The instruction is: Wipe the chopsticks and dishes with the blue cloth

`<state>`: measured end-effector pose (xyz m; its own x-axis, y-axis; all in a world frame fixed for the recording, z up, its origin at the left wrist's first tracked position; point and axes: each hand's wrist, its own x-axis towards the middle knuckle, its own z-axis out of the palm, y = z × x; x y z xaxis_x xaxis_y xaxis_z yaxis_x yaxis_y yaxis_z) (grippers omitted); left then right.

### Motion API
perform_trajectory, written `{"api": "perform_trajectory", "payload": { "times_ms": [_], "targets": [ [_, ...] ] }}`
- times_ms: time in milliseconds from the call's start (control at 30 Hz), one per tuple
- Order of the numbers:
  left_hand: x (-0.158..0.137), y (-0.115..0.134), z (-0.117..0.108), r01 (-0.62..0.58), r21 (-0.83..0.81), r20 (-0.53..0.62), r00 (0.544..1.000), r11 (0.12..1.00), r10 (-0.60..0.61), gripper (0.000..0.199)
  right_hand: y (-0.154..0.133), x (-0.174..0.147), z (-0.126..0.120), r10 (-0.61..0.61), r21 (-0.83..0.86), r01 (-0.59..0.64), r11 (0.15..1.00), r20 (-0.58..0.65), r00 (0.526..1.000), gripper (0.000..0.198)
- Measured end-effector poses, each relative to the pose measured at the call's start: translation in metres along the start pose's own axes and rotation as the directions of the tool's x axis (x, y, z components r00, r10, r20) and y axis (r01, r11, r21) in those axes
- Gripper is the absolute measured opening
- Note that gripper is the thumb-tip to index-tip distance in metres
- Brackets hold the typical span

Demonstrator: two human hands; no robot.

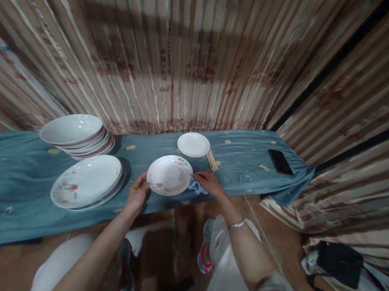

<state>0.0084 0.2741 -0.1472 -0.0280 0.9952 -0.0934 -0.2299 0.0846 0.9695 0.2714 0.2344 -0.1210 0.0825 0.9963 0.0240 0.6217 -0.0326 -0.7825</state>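
Observation:
A white plate with red flowers (169, 175) is in front of me near the table's front edge. My left hand (138, 190) grips its left rim, the thumb on the near side. My right hand (208, 182) is closed at the plate's right rim, pinching a light blue cloth (197, 187) that hangs below the fingers. Whether those fingers also press on the rim is hard to see. Just behind stands a smaller white plate with a dark rim (193, 144). Beside it lies a bundle of chopsticks (212, 161).
To the left are a stack of flowered plates (88, 179) and a stack of bowls (72, 129). A black phone (280, 162) rests at the right end of the blue tablecloth (239, 165). A striped curtain (192, 67) hangs behind. A black bag (340, 264) is at lower right.

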Motion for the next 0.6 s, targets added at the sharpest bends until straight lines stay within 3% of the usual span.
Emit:
{"api": "perform_trajectory", "payload": {
  "times_ms": [333,600],
  "targets": [
    [0.000,0.015,0.017,-0.017,-0.029,0.018,1.000,0.999,0.017,0.043,0.009,0.001,0.007,0.119,0.202,-0.097,0.975,-0.099,0.988,0.022],
    [0.012,0.022,0.052,-0.048,-0.093,0.029,0.998,0.995,0.051,0.047,0.014,0.009,-0.009,0.239,0.502,-0.091,0.860,-0.238,0.941,0.027]
  ]
}}
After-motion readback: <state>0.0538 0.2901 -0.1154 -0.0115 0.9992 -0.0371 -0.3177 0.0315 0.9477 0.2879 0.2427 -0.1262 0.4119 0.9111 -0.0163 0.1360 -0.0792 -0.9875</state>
